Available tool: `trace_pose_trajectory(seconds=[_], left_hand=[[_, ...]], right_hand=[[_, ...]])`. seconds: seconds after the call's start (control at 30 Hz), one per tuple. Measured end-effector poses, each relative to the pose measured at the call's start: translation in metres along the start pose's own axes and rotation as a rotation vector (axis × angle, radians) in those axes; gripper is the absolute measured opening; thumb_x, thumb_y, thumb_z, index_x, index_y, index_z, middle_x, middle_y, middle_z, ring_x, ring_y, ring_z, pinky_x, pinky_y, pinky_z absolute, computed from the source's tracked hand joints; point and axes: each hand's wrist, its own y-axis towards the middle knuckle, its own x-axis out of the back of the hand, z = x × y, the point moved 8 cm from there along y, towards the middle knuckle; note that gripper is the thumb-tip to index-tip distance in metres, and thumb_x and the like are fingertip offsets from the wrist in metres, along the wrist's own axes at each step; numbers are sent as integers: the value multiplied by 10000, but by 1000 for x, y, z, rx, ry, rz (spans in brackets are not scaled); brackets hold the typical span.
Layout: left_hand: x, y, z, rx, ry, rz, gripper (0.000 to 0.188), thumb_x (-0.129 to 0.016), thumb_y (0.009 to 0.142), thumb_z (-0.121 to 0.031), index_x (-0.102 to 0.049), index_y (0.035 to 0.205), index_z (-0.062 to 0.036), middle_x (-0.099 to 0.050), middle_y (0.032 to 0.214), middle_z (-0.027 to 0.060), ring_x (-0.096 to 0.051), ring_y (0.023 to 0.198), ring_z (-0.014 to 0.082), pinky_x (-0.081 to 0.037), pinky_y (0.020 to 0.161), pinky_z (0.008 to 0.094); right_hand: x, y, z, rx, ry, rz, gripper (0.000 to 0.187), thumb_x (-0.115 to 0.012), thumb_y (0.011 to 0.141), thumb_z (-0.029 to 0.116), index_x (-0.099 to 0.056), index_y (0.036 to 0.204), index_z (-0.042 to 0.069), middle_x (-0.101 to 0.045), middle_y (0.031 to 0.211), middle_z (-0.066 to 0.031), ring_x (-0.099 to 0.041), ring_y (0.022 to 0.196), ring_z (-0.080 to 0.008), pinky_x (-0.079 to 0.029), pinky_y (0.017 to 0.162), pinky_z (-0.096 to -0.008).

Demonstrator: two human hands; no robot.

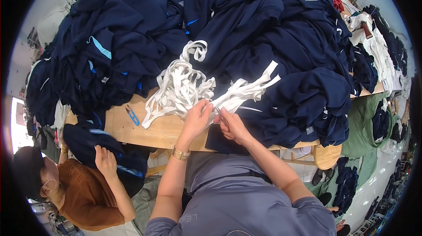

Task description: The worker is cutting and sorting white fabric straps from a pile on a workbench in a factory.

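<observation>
The bench (167, 136) has room along its front left edge; blue snips (133, 117), white straps (178, 84) and dark clothes (290, 38) block behind.

The left hand (198, 116) pinches with its thumb and fingers just beside the right hand (231, 126), whose fingers curl inward; both bare forearms (273, 162) angle together.
</observation>
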Motion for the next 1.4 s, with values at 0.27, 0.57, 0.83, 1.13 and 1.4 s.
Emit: trace_pose_trajectory(seconds=[0.27, 0.57, 0.83, 1.13, 1.4], left_hand=[[-7, -3, -6, 65, -23, 71, 233, -503, 896, -233, -540, 836, -11, -525, 633, 102, -470, 577, 158, -401, 574, 292], [-12, 0, 13, 86, -174, 143, 225, -506, 894, -228, -540, 823, -17, -510, 655, 39, -451, 638, 104, -390, 601, 257], [-14, 0, 1, -2, -171, 230, 217, -526, 905, -229, -540, 774, -56, -432, 591, -75, -349, 523, 9, -284, 467, 173], [-2, -3, -35, -83, -25, 98, 152, -603, 853, -164, -518, 884, -42, -499, 641, -30, -429, 573, 64, -354, 520, 225], [45, -3, -41, -29, 104, 69, 199, -577, 856, -206, -542, 832, -11, -531, 599, 66, -477, 543, 123, -386, 537, 265]], right_hand=[[-3, 7, 6, 29, -11, -19, 425, -391, 937, 448, -477, 751, 75, -309, 452, 61, -211, 307, -36, -152, 293, -203], [-4, 5, 9, 3, 17, -6, 411, -398, 937, 442, -454, 730, 92, -305, 454, 72, -203, 312, -28, -145, 295, -196], [-1, 2, 19, 54, -149, -45, 408, -412, 934, 437, -461, 722, 92, -297, 464, 77, -210, 319, -25, -148, 297, -198], [-3, 3, 43, 209, -194, -112, 259, -549, 895, 287, -520, 787, 53, -397, 526, 63, -295, 363, -19, -207, 327, -199], [10, -43, 174, 656, -41, -228, 178, -516, 919, 281, -475, 798, 158, -340, 535, 99, -287, 383, -4, -206, 351, -175]])
